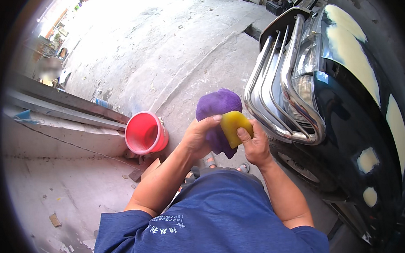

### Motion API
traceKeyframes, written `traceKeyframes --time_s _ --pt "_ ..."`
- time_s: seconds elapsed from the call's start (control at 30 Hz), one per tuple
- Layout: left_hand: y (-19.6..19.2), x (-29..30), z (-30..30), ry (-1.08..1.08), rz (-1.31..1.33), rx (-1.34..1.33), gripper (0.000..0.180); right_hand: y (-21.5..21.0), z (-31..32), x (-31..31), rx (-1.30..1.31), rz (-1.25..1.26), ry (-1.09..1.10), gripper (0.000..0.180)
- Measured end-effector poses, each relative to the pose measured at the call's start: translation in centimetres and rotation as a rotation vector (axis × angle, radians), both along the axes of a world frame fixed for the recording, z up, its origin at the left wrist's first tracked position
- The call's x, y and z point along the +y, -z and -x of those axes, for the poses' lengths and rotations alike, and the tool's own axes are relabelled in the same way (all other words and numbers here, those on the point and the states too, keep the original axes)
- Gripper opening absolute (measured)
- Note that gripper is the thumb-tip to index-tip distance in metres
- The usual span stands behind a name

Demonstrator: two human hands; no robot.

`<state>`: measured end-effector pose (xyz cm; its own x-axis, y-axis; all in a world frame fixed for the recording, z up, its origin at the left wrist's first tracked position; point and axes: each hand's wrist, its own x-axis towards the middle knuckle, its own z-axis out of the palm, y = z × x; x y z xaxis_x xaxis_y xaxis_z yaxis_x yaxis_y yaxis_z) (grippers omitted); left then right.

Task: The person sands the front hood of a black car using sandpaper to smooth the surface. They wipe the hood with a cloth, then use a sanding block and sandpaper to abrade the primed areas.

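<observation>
In front of my body, my left hand (198,135) is closed around a bunched purple cloth (219,103). The cloth bulges out above and below that hand. A flat yellow pad (232,124) with rounded corners is gripped in my right hand (257,146), its thumb pressed on the face. The pad lies over part of the cloth, and my left thumb reaches its upper left edge. The fingers behind the pad and cloth are hidden.
To the right stands a dark vehicle (343,119) with a chrome front guard (317,127) and cream patches on its body. A red bucket (131,133) stands left, beside a low ledge (66,141). A can (102,103) lies farther back on the concrete floor (169,48).
</observation>
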<state>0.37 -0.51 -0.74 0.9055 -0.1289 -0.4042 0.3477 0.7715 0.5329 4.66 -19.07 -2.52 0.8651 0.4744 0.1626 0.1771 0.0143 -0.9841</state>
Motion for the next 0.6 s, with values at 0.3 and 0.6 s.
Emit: traceKeyframes --time_s 0.3,0.6 --pt "-0.5 -0.1 -0.1 -0.021 0.058 0.019 0.037 1.0 -0.4 -0.1 0.170 -0.125 -0.043 0.027" --pt "-1.4 -0.6 -0.1 -0.007 -0.126 -0.078 0.051 0.5 -0.5 0.0 0.176 -0.145 -0.063 0.025"
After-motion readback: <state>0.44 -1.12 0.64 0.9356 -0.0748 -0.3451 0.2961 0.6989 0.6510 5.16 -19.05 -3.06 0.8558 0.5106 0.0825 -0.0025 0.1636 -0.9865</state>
